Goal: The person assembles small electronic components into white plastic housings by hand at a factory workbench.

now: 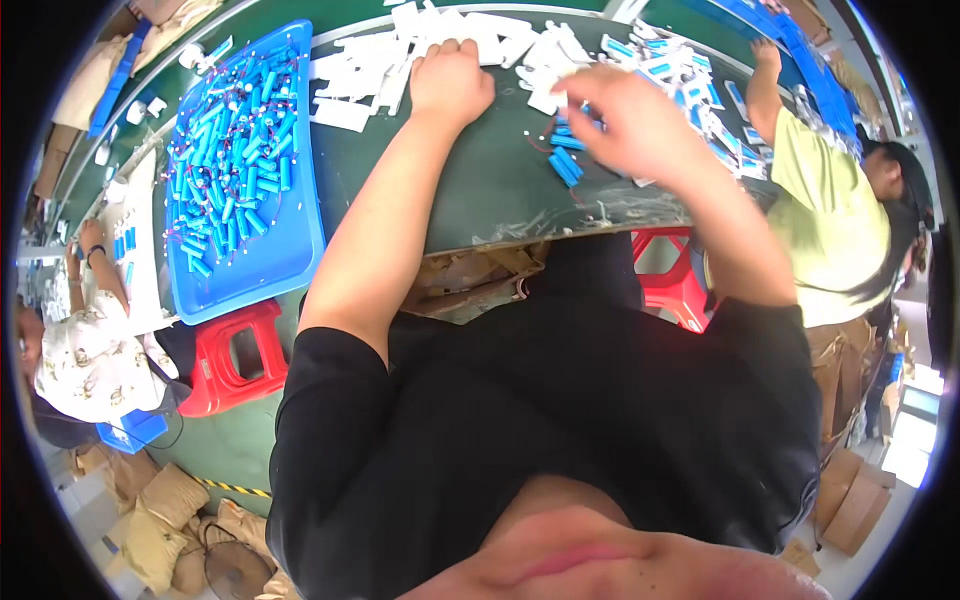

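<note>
My left hand (452, 84) rests palm down on the pile of white plastic pieces (362, 66) at the far side of the table. Its fingers curl down, and whatever is under them is hidden. My right hand (628, 118) hovers over a small group of blue cylindrical battery cells (566, 165), thumb and fingers apart, with nothing visible between them. Just past it lies a second heap of white pieces (553, 58). To its right, several white pieces with blue cells in them (700, 100) are spread over the dark green table (480, 170).
A blue tray (312, 200) full of blue cells with wires stands left of my left arm. Red stools (235, 360) are at the table's near side. A co-worker in a yellow shirt (825, 215) reaches in at right; another in a patterned top (95, 355) works at left.
</note>
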Available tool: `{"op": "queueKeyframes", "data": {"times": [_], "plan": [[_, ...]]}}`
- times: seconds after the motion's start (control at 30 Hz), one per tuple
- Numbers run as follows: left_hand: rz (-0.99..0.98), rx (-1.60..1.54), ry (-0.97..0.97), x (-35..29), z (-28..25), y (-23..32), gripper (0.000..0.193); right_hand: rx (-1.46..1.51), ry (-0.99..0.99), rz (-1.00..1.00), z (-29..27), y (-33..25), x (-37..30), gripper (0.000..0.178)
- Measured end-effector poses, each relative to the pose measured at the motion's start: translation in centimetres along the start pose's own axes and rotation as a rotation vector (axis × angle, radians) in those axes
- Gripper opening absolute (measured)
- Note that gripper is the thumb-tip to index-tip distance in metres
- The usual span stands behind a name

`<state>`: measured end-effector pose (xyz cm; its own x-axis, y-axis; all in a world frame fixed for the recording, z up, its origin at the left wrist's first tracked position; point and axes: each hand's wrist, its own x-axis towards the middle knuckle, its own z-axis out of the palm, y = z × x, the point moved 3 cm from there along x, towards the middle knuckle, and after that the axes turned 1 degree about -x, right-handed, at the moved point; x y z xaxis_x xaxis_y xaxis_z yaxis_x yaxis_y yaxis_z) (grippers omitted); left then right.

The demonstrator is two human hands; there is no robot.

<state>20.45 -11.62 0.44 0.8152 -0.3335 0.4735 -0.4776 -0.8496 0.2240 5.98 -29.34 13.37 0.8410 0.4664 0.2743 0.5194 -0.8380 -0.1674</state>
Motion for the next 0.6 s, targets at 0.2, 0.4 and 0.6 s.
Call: {"op": "queueKeyframes", "data": {"times": [0.2,0.4,0.6], "plan": [[0.108,-0.043,-0.076,-2.2,-0.1,0.5,0.032,0.163,0.090,0.318,6.2,-1.5,-10.0,0.025],[0.142,-0.109,-0.057,-5.8,-2.0,2.0,0.033,0.095,0.498,0.295,12.1,-2.2,-11.3,0.020],[0.237,-0.149,0.040,-12.5,-7.2,4.4,0.043,0.382,0.709,0.248,11.6,-1.1,-12.2,0.018]]}}
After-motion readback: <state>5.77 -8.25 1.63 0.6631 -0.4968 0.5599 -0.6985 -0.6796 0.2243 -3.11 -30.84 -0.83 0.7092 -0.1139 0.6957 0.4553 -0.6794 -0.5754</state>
